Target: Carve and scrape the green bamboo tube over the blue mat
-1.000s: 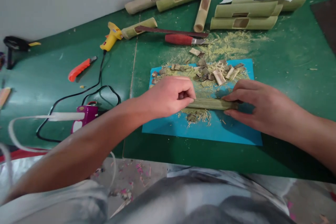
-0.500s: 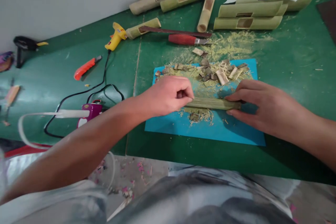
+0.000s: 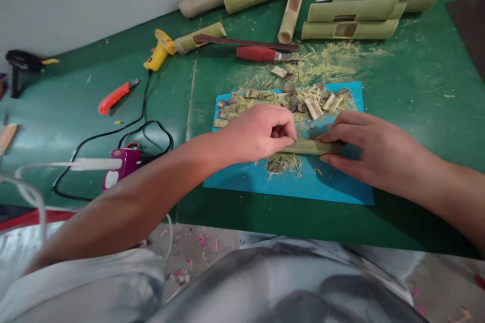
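Right of frame centre, bamboo strip (image 3: 312, 147) over blue sheet (image 3: 333, 186): pale green, streaked lengthwise. Left end hidden by left hand (image 3: 261, 131), fingertips pinched, can't tell on what. Right hand (image 3: 382, 146) clasps other end, fingers slightly parted.

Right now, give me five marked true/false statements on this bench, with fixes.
1. The right hand grips the right end of the slim green bamboo piece. True.
2. The left hand holds the yellow, corded, gun-shaped tool. False: the tool rests on the green table; that hand is at the bamboo piece.
3. Bamboo chips lie on the blue rectangular sheet. True.
4. The orange-handled cutter lies right of the blue sheet. False: it lies left of it.
5. The red-handled metal knife lies beyond the blue sheet. True.
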The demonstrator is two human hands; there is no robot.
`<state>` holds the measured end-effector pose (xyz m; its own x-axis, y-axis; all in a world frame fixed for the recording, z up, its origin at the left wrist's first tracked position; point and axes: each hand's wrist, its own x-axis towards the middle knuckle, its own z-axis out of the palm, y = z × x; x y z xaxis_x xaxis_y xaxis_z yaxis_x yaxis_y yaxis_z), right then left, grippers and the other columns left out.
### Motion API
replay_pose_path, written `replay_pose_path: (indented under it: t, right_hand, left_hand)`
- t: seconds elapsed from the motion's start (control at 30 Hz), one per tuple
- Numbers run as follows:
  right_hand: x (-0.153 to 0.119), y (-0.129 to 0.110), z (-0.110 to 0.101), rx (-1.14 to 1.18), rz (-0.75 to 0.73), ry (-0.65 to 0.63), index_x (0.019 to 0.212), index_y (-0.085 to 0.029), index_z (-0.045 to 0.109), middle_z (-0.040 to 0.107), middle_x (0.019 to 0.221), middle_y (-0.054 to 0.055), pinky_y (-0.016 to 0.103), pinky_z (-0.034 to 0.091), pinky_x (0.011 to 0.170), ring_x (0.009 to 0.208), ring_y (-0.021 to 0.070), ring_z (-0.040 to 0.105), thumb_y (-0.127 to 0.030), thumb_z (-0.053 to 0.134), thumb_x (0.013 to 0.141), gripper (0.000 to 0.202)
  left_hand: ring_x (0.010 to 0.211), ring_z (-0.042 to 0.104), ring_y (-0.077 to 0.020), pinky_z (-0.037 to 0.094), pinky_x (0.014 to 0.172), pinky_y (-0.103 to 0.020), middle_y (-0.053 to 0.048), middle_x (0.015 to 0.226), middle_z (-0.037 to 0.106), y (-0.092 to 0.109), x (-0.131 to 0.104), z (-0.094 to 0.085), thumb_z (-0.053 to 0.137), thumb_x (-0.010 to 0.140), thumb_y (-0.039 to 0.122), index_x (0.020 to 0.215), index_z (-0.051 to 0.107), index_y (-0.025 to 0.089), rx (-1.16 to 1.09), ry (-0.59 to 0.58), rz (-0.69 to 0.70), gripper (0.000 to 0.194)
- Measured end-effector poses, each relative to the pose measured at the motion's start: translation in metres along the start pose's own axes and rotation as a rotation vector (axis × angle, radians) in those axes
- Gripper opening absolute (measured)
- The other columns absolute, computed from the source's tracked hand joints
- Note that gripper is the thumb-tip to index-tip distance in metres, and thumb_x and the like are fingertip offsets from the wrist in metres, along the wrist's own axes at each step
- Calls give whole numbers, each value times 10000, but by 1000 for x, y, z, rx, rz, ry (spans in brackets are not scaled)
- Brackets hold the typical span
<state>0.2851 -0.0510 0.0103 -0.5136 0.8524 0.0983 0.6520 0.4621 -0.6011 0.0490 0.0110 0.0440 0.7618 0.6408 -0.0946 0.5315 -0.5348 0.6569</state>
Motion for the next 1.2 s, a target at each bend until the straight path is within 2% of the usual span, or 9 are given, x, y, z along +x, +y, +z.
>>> replay_pose_path:
  t: [0.2, 0.47, 0.57, 0.73, 0.83, 1.03, 1.2]
  right_hand:
    - [-1, 1, 2, -7, -38, 26, 920, -168, 681, 586, 840, 83, 395, 496, 706, 833, 246, 590, -374, 562, 853, 247]
    - [0, 1, 3, -13, -25, 18, 923, -187, 681, 593, 845, 81, 389, 499, 706, 836, 245, 594, -363, 567, 847, 222]
    - [-1, 1, 2, -9, -23, 17, 930, -187, 682, 592, 851, 81, 392, 503, 706, 837, 245, 592, -364, 566, 847, 227]
    - [-2, 3, 4, -8, -4, 23, 940, -226, 691, 603, 857, 78, 400, 504, 702, 836, 250, 596, -369, 559, 846, 217]
    - [-2, 2, 4, -21, -12, 25, 938, -218, 691, 602, 853, 81, 405, 505, 706, 837, 254, 600, -375, 561, 845, 224]
    - [0, 0, 1, -7, -12, 37, 900, -212, 677, 590, 810, 75, 375, 497, 657, 797, 239, 598, -380, 558, 850, 212]
    - [-1, 0, 1, -12, -10, 20, 921, -203, 677, 592, 825, 73, 368, 497, 672, 809, 233, 596, -365, 561, 849, 211]
  left_hand:
    - [625, 557, -95, 423, 595, -216, 2, 710, 630, -11, -23, -12, 642, 809, 170, 749, 654, 152, 60, 38, -79, 63]
    - [632, 543, -86, 410, 602, -210, 12, 705, 619, 3, 4, 9, 645, 787, 105, 738, 655, 153, 24, 74, 50, 69]
    - [634, 541, -89, 408, 608, -216, 7, 711, 622, 1, 1, 6, 639, 782, 96, 739, 655, 150, 49, 49, 63, 71]
    - [628, 550, -92, 415, 603, -217, 9, 703, 618, -10, -18, -8, 634, 797, 119, 745, 645, 152, 97, 44, 1, 63]
    - [629, 551, -91, 418, 610, -218, 14, 696, 609, -8, -17, -3, 635, 795, 107, 736, 639, 151, 90, 79, 2, 73]
    - [635, 538, -95, 425, 629, -231, 9, 713, 615, 5, 9, 17, 626, 774, 64, 727, 636, 152, 52, 116, 104, 101]
    - [640, 544, -97, 418, 618, -224, 10, 705, 611, 0, -2, 6, 627, 777, 77, 726, 637, 153, 81, 70, 83, 92]
